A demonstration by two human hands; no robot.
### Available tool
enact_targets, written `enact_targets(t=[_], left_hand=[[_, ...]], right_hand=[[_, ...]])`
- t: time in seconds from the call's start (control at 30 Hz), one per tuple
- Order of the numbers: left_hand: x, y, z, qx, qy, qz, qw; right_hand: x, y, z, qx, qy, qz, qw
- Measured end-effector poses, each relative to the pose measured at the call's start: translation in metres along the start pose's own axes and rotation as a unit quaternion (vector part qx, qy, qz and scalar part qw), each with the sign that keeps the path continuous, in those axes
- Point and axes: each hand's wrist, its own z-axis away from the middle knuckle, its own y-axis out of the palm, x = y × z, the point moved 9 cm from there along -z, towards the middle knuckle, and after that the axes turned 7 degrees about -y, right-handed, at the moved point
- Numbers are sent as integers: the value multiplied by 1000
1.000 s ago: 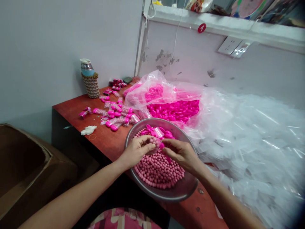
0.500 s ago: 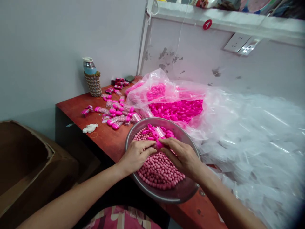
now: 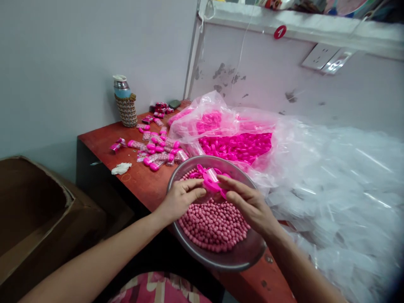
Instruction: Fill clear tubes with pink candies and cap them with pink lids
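Observation:
Both my hands are over a grey metal bowl (image 3: 221, 267) of small round pink balls (image 3: 217, 229). Thumb and forefinger of my left hand (image 3: 183, 198) pinch the left end of a bright pink plastic piece (image 3: 212, 184), which looks like a cap; a see-through part seems to be below it. My right hand (image 3: 249, 202) has its thumb and fingertips around the piece's right end, with a small gap between them. Behind the fingers, a clear tube (image 3: 211, 175) and more pink plastic parts (image 3: 200, 168) lie in the bowl, partly hidden.
Filled tubes with pink ends (image 3: 158, 158) are heaped on the red table (image 3: 142, 185). Behind the bowl lies a plastic bag of pink parts (image 3: 236, 147); clear plastic pieces (image 3: 331, 189) pile up on the right. A flask (image 3: 125, 105) and cardboard box (image 3: 41, 210) are at left.
My hands have drawn slightly apart, and my right thumb and fingers have parted a little. More of the pink piece shows between them. The whole view has shifted slightly.

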Motion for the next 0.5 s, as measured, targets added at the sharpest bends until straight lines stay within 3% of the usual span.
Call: enact_targets(t=[0.07,0.13,0.3,0.5], left_hand=[[7,-4,-4,-8,-33,67,997],[7,-4,-5,-3,-31,66,997],[-9,4,1,15,58,-97,993],[-13,7,6,-4,79,-183,980]], right_hand=[[-18,-4,7,-27,64,-155,985],[-30,-4,13,-40,97,-231,967],[-37,-6,10,-78,108,-279,951],[-35,35,4,40,228,-380,896]])
